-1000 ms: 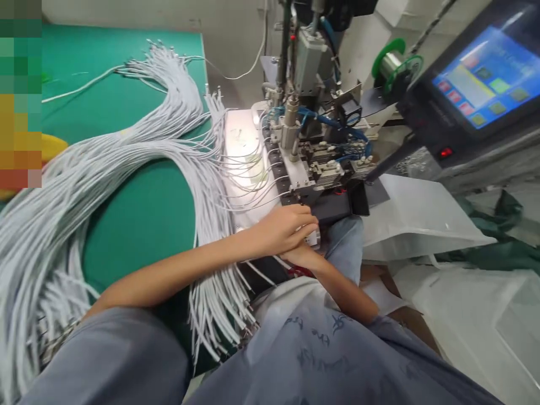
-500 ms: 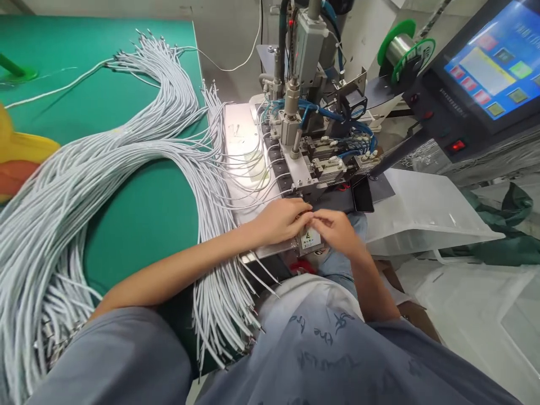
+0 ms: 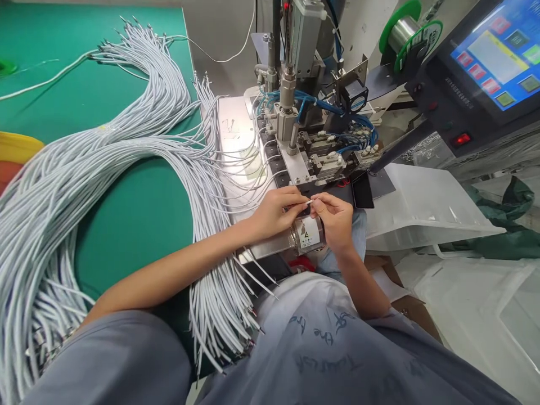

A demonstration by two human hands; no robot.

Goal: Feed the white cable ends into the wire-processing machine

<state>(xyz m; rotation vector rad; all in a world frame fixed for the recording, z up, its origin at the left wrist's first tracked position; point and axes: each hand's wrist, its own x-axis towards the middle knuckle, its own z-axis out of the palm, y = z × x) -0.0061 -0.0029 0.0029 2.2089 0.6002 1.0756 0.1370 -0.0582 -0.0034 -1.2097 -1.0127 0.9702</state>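
Note:
My left hand (image 3: 278,214) is closed, pinching a thin white cable (image 3: 310,201) whose short end shows between both hands. My right hand (image 3: 335,216) meets it from the other side, thumb and fingertips pressed together on the cable's end. Fingers cover the rest of that cable. Just below the hands is a clear jar-like container (image 3: 309,233) with a white label. In front of them stands a machine (image 3: 297,163) with metal cylinders and blue air tubes; several white cables lead into its side. A large bundle of white cables (image 3: 126,143) lies to the left.
A green table mat (image 3: 126,219) lies under the bundle. On the right are a lit touchscreen (image 3: 500,56), a spool of metallic wire (image 3: 403,36) with green flanges, and a translucent white bin (image 3: 426,208). A small black tray (image 3: 363,191) sits beside the machine.
Both hands have moved up slightly, and my right hand has turned more upright. The cable tip now shows between the fingers, and more of the labelled container is visible. The view has shifted a little.

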